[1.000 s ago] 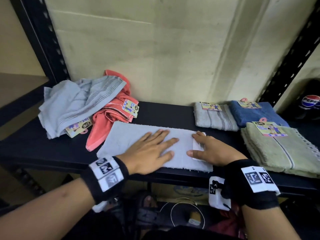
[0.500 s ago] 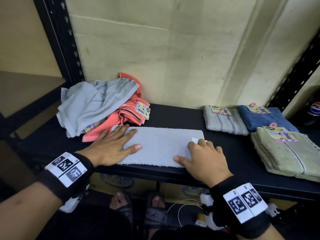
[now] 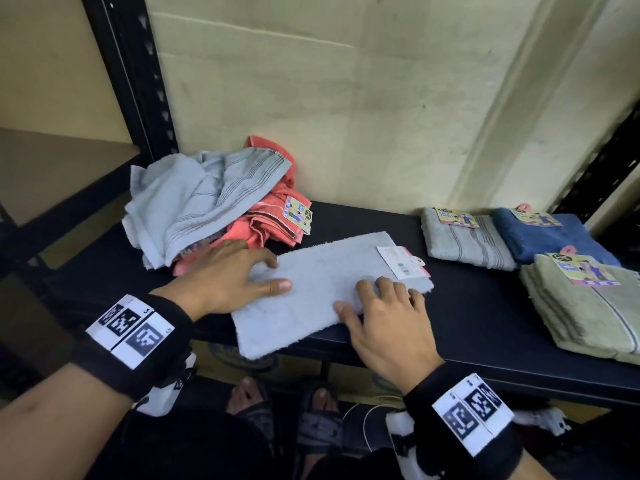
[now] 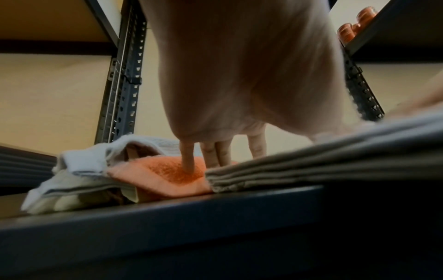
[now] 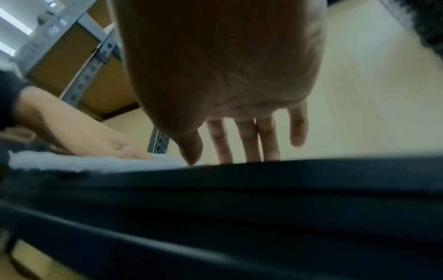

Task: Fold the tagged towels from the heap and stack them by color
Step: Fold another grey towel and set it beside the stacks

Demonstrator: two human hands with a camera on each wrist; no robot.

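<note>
Grey towel (image 3: 325,289) folded flat on shelf (image 3: 485,323), near edge overhanging, tag (image 3: 398,263) at its 2 o'clock corner, left hand (image 3: 228,275) flat on its 9 o'clock end, grip released, right hand (image 3: 388,327) at 5 o'clock, fingers relaxed, heap (image 3: 207,206) at 10 o'clock, folded stacks (image 3: 540,258) at 3 o'clock.

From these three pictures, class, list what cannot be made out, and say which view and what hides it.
- Head view: print on the white tag is too small.
- Head view: left hand hides the gray towel's left end.
- Right wrist view: shelf edge hides the right hand's fingertips.
</note>
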